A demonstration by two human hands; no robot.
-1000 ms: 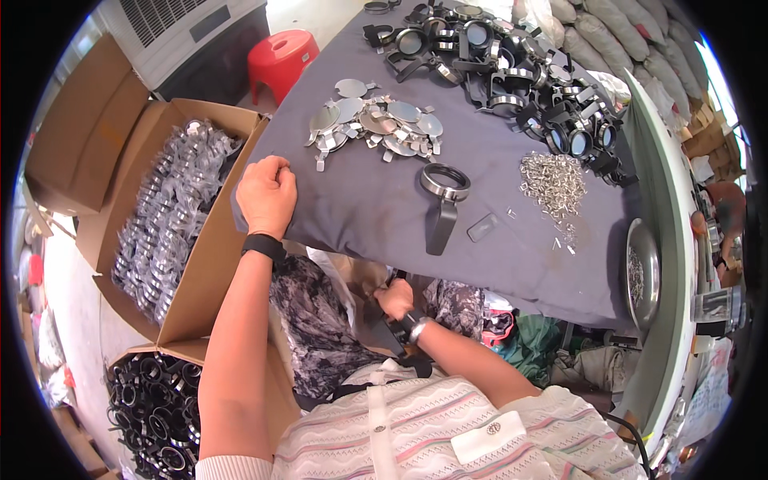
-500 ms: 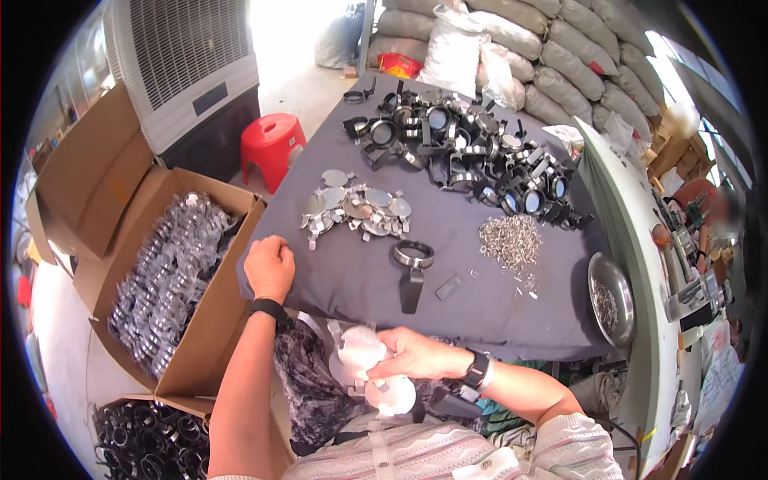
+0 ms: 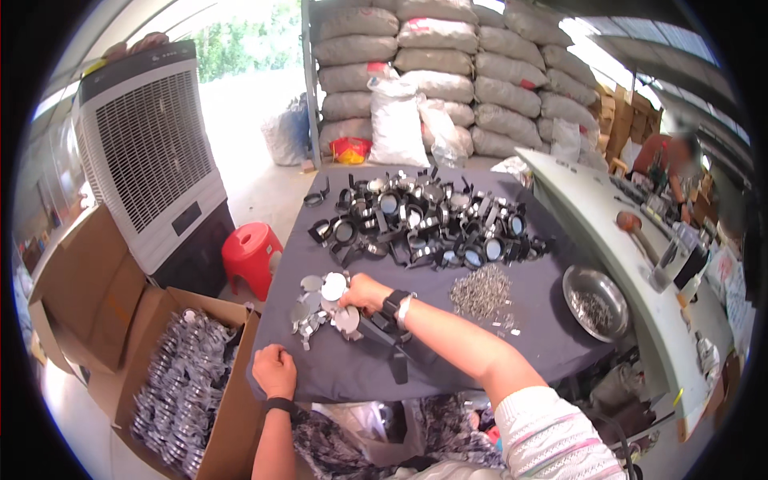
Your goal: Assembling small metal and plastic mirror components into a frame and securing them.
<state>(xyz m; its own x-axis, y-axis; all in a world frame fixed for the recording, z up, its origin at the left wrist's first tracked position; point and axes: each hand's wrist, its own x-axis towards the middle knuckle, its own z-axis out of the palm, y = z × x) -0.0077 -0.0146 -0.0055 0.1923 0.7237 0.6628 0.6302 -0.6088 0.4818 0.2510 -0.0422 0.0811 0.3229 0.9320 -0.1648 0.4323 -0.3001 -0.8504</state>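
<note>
My right hand (image 3: pixel 368 293) reaches over a pile of flat round metal discs with small tabs (image 3: pixel 308 317), at the left of the cloth-covered table (image 3: pixel 472 364). Its fingers are closed on metal discs (image 3: pixel 334 286), with one bright disc showing at the fingertips. My left hand (image 3: pixel 274 370) rests as a loose fist on the table's left edge, with nothing visible in it. Beneath my right forearm lies a black ring clamp with a flat handle (image 3: pixel 398 366), its ring mostly hidden by the wrist.
A heap of black ring clamps (image 3: pixel 432 220) covers the table's far part. Small metal fasteners (image 3: pixel 482 291) lie to the right, beside a steel bowl (image 3: pixel 595 304). An open carton (image 3: pixel 232 376) of wrapped parts and a red stool (image 3: pixel 251 254) stand left. Another person (image 3: pixel 668 164) sits far right.
My right hand has moved from my lap, forward and up, to the disc pile, with discs in it. My left hand stays at the table edge. The head view has tilted upward.
</note>
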